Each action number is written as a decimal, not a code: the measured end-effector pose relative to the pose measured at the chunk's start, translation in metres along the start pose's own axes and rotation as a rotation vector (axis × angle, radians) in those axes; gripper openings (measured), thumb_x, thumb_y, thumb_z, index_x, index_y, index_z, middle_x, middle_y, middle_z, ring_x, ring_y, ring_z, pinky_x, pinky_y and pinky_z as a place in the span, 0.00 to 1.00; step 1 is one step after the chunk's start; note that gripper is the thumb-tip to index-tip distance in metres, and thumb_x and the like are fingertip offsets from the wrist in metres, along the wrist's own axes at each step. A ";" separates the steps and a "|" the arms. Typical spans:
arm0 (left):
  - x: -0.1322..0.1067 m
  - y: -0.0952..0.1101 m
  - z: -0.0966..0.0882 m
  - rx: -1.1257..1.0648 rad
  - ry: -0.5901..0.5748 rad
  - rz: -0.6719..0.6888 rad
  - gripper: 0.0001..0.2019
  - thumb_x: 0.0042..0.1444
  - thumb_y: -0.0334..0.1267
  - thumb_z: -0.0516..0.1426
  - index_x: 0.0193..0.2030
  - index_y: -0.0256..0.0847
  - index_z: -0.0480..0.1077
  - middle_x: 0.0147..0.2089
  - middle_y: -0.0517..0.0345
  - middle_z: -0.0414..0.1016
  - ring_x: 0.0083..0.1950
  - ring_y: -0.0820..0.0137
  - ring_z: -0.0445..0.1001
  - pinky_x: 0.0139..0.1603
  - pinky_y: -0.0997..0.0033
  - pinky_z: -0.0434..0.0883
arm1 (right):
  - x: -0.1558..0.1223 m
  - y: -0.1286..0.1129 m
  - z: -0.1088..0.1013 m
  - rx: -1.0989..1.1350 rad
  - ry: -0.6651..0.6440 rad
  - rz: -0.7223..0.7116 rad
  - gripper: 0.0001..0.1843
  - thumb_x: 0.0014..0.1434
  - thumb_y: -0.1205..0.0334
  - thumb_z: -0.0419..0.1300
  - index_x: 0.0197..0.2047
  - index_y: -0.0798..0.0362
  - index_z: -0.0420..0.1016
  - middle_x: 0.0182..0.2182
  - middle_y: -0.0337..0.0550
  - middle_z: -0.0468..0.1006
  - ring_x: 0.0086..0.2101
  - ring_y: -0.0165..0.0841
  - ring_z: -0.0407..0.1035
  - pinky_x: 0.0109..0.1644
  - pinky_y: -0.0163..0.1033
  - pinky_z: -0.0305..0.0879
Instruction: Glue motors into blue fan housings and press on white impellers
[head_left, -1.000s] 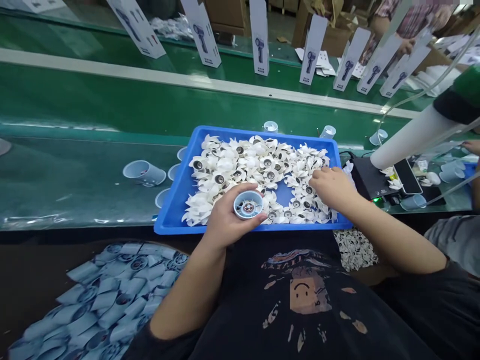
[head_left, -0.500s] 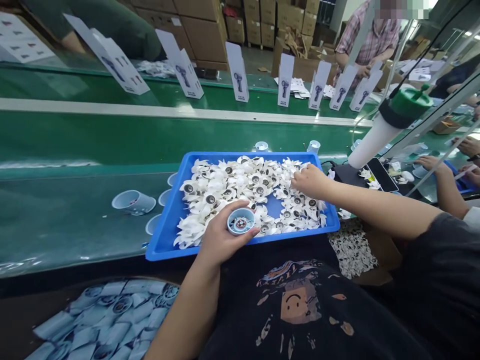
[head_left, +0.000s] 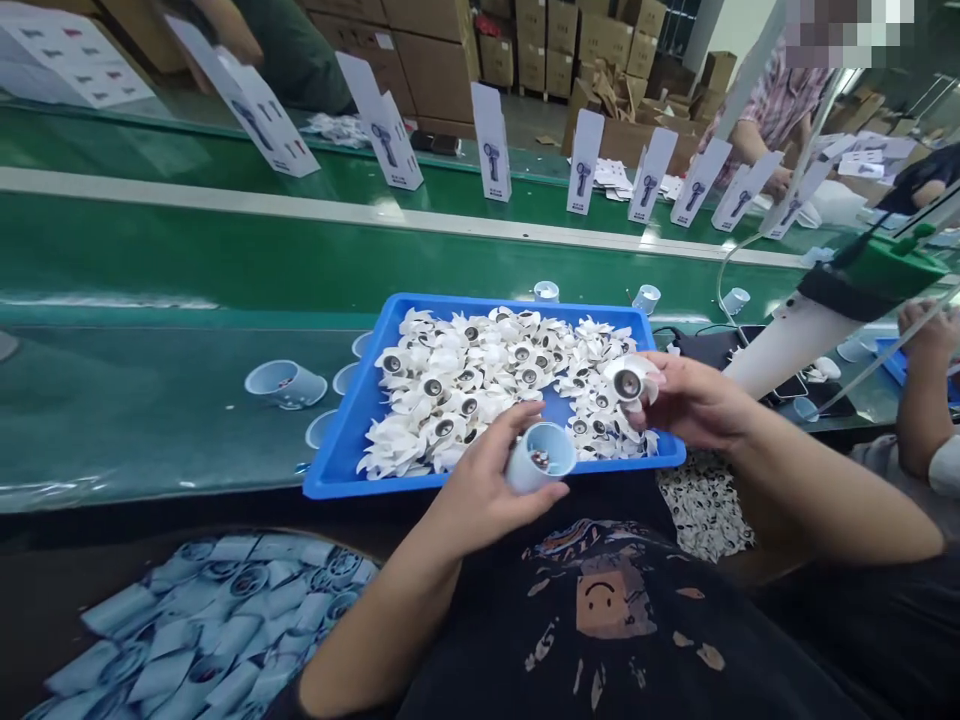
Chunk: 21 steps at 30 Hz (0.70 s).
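My left hand is wrapped round a light-blue fan housing, its open end turned toward me with a motor and copper parts inside. My right hand pinches a white fan blade by its edge, its dark round hub facing me. The blade is up and to the right of the housing, apart from it. Beneath both hands lies a blue tray heaped with white fan blades.
Several housings, one lying on its side, rest on the green bench left of the tray. A bin of blue housings is at lower left. Printed boxes line the conveyor. A white tube juts in at right, near a co-worker's hand.
My right hand has lifted a fan blade out of the tray and brought it toward me. My left hand has moved right and tilted the housing. The view has shifted slightly.
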<state>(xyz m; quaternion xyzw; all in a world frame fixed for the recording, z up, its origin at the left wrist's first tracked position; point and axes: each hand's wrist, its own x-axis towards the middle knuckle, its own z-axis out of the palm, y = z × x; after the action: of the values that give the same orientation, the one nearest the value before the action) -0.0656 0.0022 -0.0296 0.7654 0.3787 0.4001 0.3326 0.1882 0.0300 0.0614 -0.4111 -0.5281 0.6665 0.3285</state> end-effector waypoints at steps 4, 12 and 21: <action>0.013 0.015 0.006 0.118 0.023 0.158 0.28 0.52 0.52 0.65 0.57 0.45 0.68 0.54 0.48 0.78 0.54 0.55 0.76 0.56 0.54 0.73 | -0.001 0.026 0.023 0.028 -0.003 -0.051 0.17 0.50 0.51 0.65 0.38 0.52 0.69 0.27 0.37 0.70 0.25 0.27 0.63 0.30 0.35 0.64; 0.006 0.011 0.012 0.246 0.093 0.225 0.25 0.55 0.46 0.64 0.58 0.43 0.69 0.52 0.49 0.80 0.50 0.58 0.79 0.54 0.56 0.75 | -0.010 0.031 0.040 -1.103 0.106 -0.591 0.07 0.61 0.67 0.64 0.43 0.50 0.80 0.37 0.44 0.70 0.36 0.34 0.66 0.39 0.40 0.64; 0.003 0.017 0.007 0.218 0.101 0.206 0.27 0.55 0.46 0.64 0.60 0.46 0.68 0.52 0.49 0.80 0.51 0.57 0.79 0.52 0.57 0.76 | -0.002 0.037 0.046 -0.864 0.118 -0.741 0.08 0.59 0.68 0.60 0.43 0.53 0.75 0.33 0.40 0.65 0.35 0.32 0.64 0.36 0.37 0.65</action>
<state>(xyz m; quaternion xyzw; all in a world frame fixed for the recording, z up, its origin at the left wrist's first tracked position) -0.0532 -0.0047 -0.0175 0.8106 0.3557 0.4267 0.1855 0.1480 0.0001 0.0308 -0.3319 -0.8423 0.2062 0.3713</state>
